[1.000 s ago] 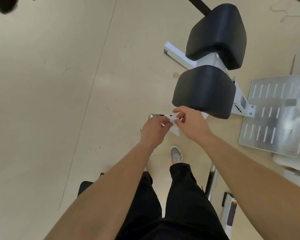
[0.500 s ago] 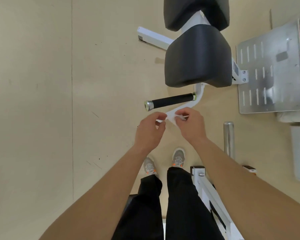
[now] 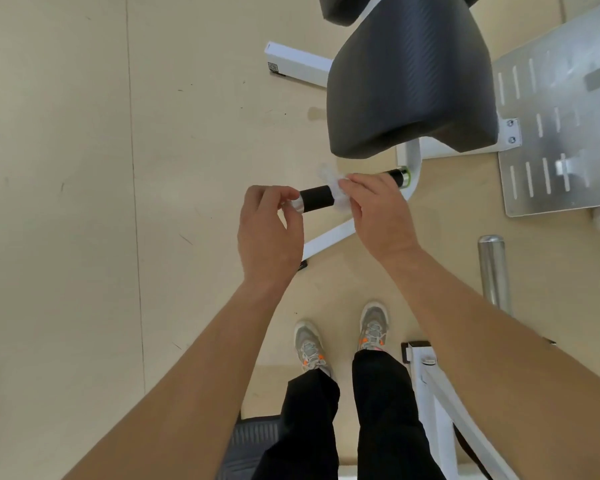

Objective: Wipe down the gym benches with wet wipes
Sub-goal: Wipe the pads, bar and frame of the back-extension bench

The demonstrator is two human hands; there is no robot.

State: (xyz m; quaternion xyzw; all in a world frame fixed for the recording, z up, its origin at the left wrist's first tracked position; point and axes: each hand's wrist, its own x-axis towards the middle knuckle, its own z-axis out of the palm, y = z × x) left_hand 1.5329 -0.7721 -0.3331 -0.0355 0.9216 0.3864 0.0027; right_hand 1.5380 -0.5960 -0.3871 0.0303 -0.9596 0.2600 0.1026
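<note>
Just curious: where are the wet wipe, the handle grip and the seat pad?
wet wipe (image 3: 338,199), head view, crumpled white part.
handle grip (image 3: 317,199), head view, bare black foam.
seat pad (image 3: 409,84), head view, top surface.

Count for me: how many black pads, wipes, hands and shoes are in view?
Black pads: 2, near pad, far pad
Wipes: 1, wet wipe
Hands: 2, left hand, right hand
Shoes: 2, left shoe, right shoe
Total: 7

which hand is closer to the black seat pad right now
Right. The right hand, pinching the wet wipe, is just short of the near edge of the black seat pad; the left hand is further left, over the silver end of the handle.
</note>
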